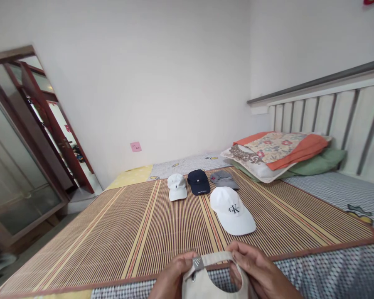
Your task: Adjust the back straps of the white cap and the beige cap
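Observation:
A cream baseball cap (216,294) is held low at the front, its back strap and arched opening turned up toward me. My left hand (171,274) pinches the strap's left end, beside a grey metal buckle (198,263). On the other side my right hand (258,268) grips the right end of the strap. The cap's lower part is cut off by the frame. Beyond it lies a white cap (232,211) with black letters. Farther back sit a smaller white cap (177,187), a navy cap (198,182) and a grey cap (224,179), side by side.
The caps lie on a striped bamboo mat (106,232) over a bed with a checked sheet (336,270). Stacked pillows (277,151) rest at the right, by a white slatted headboard (324,110). A wall stands behind; a doorway (62,137) is at the left.

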A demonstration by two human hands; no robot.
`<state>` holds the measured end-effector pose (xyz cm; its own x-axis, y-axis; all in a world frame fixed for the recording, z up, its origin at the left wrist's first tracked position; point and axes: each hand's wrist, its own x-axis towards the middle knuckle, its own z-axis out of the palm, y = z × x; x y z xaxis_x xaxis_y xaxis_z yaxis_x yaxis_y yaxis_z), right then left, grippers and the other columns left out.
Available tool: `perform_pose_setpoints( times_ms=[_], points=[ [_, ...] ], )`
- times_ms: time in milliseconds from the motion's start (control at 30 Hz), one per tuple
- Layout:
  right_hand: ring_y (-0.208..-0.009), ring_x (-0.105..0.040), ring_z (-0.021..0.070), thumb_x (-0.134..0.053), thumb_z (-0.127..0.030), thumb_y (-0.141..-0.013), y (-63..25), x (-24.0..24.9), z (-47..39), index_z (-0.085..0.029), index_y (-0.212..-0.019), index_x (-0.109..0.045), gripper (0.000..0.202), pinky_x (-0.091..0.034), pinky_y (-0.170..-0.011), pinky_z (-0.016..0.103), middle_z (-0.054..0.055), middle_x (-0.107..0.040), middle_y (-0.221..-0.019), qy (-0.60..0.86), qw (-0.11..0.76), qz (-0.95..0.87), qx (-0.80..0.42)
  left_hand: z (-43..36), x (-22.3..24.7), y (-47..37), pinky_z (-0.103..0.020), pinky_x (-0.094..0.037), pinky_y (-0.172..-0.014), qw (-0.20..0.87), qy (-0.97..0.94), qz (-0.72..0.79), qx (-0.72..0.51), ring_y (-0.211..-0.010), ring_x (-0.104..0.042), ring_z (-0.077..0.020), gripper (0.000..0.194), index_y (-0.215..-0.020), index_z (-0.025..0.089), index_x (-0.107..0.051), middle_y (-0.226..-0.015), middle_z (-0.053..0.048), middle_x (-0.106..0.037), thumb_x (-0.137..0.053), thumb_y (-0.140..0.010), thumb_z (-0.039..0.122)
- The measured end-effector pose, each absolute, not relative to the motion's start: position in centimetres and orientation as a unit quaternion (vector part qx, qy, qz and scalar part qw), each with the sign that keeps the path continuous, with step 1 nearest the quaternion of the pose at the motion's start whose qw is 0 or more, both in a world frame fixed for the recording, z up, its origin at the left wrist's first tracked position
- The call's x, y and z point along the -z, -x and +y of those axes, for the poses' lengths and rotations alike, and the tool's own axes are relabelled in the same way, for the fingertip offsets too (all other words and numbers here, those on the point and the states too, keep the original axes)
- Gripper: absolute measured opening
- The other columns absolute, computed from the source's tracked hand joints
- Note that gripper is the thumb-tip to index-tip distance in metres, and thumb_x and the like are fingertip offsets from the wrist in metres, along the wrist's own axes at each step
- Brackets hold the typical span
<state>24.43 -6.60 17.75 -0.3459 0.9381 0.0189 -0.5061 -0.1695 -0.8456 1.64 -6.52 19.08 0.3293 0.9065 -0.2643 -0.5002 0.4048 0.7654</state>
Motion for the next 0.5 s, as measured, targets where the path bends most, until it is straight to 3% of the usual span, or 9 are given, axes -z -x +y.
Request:
perform_pose_setpoints(
  times_ms=[133, 267, 367, 500],
  points=[
    [-0.061, -0.046, 0.0086, -0.078, -0.052, -0.088, -24.3, -17.9, -6.8, -0.02, -0.092, -0.071, 0.034, -0.036, -0.063, 0.022, -0.005, -0.059, -0.068, 0.276, 0.502, -0.411, -0.709, -6.7, -18.3, -1.0, -0.025, -0.045, -0.065, 0.732, -0.267, 0.378, -0.5, -0.07, -0.063, -0.0137, 0.043, -0.087, 0.016, -0.076, -0.076, -0.001, -0.07, -0.094, -0.066, 0.049],
    [-0.062, -0.047, 0.0094, -0.077, -0.055, -0.088, -24.3, -17.8, -6.8, -0.019, -0.091, -0.069, 0.037, -0.037, -0.063, 0.024, -0.004, -0.058, -0.068, 0.279, 0.497, -0.417, -0.708, -6.9, -17.3, -0.1, -0.024, -0.043, -0.062, 0.726, -0.35, 0.348, -0.478, -0.063, -0.063, -0.0117, 0.05, -0.099, 0.016, -0.075, -0.078, -0.002, -0.074, -0.1, -0.06, 0.037],
    [-0.06, -0.047, 0.0098, -0.077, -0.056, -0.087, -24.3, -17.6, -6.6, -0.019, -0.09, -0.068, 0.038, -0.036, -0.062, 0.024, -0.004, -0.058, -0.065, 0.282, 0.492, -0.417, -0.71, -6.8, -16.7, -0.1, -0.025, -0.044, -0.062, 0.737, -0.343, 0.351, -0.465, -0.063, -0.065, -0.0135, 0.06, -0.102, 0.018, -0.073, -0.081, -0.003, -0.075, -0.104, -0.051, 0.032],
    [-0.06, -0.048, 0.0105, -0.078, -0.059, -0.084, -24.4, -17.5, -6.5, -0.02, -0.088, -0.069, 0.041, -0.037, -0.062, 0.025, -0.004, -0.059, -0.065, 0.301, 0.499, -0.43, -0.69, -7.0, -17.4, -0.8, -0.023, -0.043, -0.063, 0.733, -0.321, 0.345, -0.49, -0.065, -0.062, -0.0117, 0.047, -0.093, 0.015, -0.075, -0.078, -0.002, -0.07, -0.099, -0.061, 0.04]
  ],
)
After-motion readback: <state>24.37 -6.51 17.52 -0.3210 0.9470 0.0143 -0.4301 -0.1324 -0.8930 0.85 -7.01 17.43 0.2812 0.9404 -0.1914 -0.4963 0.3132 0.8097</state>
